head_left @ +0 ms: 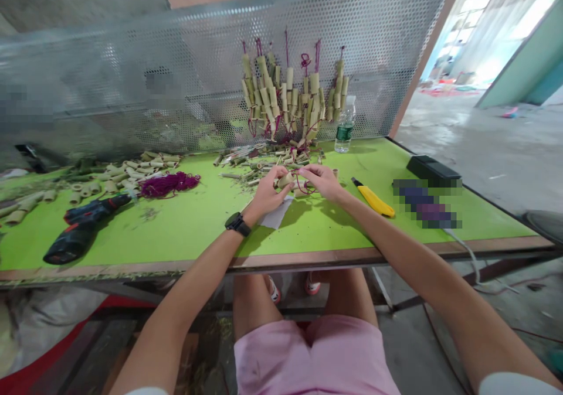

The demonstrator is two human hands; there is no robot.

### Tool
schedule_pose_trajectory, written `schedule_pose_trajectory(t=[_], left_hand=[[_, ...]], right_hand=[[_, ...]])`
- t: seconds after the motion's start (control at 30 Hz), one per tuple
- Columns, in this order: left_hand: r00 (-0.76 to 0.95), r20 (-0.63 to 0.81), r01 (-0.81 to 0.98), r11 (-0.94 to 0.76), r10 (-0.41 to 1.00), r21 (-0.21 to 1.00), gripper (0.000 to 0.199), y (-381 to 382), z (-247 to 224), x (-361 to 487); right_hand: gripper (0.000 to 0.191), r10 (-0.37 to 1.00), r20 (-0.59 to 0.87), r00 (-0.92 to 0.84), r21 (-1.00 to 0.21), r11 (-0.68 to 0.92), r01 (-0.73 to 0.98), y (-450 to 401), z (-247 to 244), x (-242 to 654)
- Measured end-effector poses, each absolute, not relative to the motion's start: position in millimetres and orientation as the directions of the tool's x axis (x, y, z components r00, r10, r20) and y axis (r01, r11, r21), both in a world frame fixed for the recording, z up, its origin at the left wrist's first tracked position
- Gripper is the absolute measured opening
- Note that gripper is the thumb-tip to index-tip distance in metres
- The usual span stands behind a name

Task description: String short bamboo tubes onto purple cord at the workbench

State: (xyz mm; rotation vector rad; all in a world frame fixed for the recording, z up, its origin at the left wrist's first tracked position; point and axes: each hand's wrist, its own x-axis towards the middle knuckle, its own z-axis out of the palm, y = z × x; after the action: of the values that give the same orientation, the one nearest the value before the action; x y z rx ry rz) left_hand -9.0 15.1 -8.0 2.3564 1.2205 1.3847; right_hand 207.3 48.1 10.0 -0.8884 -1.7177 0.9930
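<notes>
One bamboo tube [285,180] pinched by fingers of the left hand [265,193], red cord [304,189] by those of the right hand [324,180], green surface [211,231] below

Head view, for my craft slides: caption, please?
Left hand holding a bamboo tube, right hand pinching red cord.

- Saw a short, pale bamboo tube [285,180], tilted, gripped in the left hand [268,192].
- Noticed a thin, dark-red cord [297,183] (slack, loosely curved), pinched in the right hand [324,181], drooping just beside the tube.
</notes>
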Motion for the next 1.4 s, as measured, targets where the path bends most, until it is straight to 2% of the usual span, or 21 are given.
schedule_pose_trajectory(t=[0.27, 0.4, 0.57, 0.9, 1.03, 1.4], left_hand=[[0.283, 0.624, 0.509, -0.666, 0.728, 0.546, 0.029, 15.6, -6.5, -8.4], [0.308, 0.629, 0.53, -0.678, 0.714, 0.509, 0.028, 16.7, -7.1, -9.5], [0.329, 0.616, 0.57, -0.67, 0.716, 0.475, 0.025, 18.8, -8.8, -12.1], [0.296, 0.615, 0.522, -0.663, 0.731, 0.537, 0.019, 23.1, -12.4, -12.4], [0.303, 0.63, 0.52, -0.678, 0.715, 0.52, 0.019, 23.3, -12.7, -12.8], [0.311, 0.639, 0.54, -0.684, 0.704, 0.491, 0.024, 25.7, -16.2, -13.0]], right_hand=[[0.051, 0.884, 0.363, -0.294, -0.877, 0.43, 0.212, 47.7, 9.8, 208.4], [0.049, 0.863, 0.384, -0.329, -0.838, 0.475, 0.268, 47.4, 9.1, 209.2], [0.044, 0.838, 0.402, -0.369, -0.831, 0.503, 0.238, 44.3, 10.2, 208.0], [0.037, 0.795, 0.482, -0.368, -0.779, 0.581, 0.236, 37.0, 13.6, 207.3], [0.034, 0.773, 0.486, -0.408, -0.751, 0.608, 0.258, 34.2, 11.8, 205.7], [0.041, 0.767, 0.487, -0.418, -0.679, 0.634, 0.37, 35.3, 7.3, 202.9]])
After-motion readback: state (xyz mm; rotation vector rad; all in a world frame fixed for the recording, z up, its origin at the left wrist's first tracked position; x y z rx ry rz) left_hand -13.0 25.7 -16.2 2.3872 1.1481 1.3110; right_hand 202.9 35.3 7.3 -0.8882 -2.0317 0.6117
